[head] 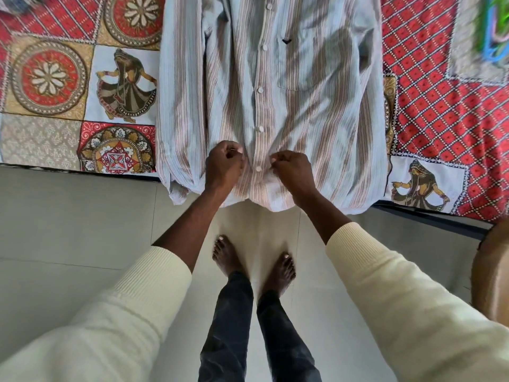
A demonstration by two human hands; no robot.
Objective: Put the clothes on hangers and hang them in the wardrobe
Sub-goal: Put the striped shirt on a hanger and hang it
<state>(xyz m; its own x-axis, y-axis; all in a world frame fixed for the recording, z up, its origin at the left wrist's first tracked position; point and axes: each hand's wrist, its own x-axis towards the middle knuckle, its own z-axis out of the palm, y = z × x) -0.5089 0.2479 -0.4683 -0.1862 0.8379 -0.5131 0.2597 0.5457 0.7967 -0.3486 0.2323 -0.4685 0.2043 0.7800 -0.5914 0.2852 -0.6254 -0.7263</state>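
Observation:
A pale blue shirt with brown stripes [303, 114] lies flat on the bed, front up, its hem hanging over the bed's edge toward me. White buttons run down its middle and a chest pocket sits on the right. My left hand [224, 166] pinches the fabric just left of the button strip near the hem. On the other side of the strip, my right hand [293, 172] pinches the placket beside the lowest button [258, 169]. Coloured plastic hangers [495, 31] lie blurred at the far right of the bed.
A patterned red, tan and white bedspread [82, 92] covers the bed. The bed's edge crosses the view about halfway down. My bare feet [253, 260] stand on the pale tiled floor [68, 216]. A brown rounded object [493, 271] sits at the right edge.

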